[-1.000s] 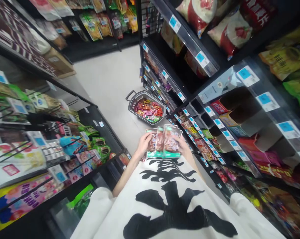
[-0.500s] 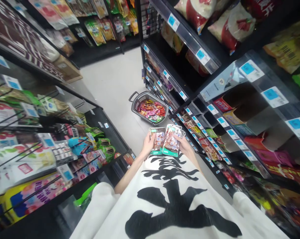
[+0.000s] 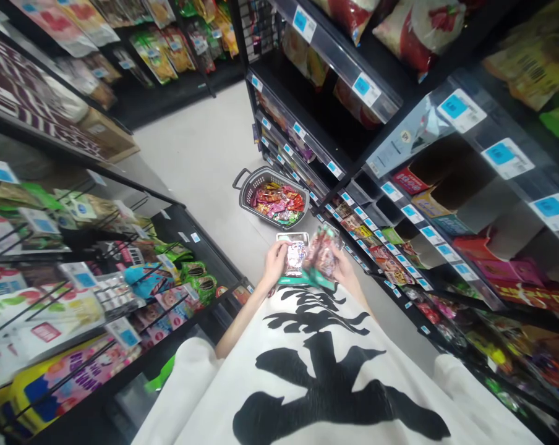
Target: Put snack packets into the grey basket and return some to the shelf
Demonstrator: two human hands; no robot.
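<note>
My left hand (image 3: pixel 274 262) grips a flat snack packet (image 3: pixel 295 258) with a dark and white front and a green lower edge. Beside it, my right hand (image 3: pixel 341 266) is closed on more snack packets (image 3: pixel 321 256), reddish brown with green ends and smeared by motion. How many it holds I cannot tell. Both hands are in front of my white shirt with its black pattern. Just beyond them on the floor stands a grey shopping basket (image 3: pixel 249 209), heaped with colourful small packages (image 3: pixel 279 203).
Black shelves with blue-and-white price tags rise close on the right, holding opened display boxes (image 3: pixel 446 216) and bags. On the left, a rack (image 3: pixel 182 210) carries hanging packets on metal hooks. A cardboard box (image 3: pixel 107 133) stands at the far left of the pale aisle floor (image 3: pixel 187 136).
The packets in my right hand have shifted and blurred, overlapping the left packet less at the top. The whole view has turned slightly, so the basket appears a little further left.
</note>
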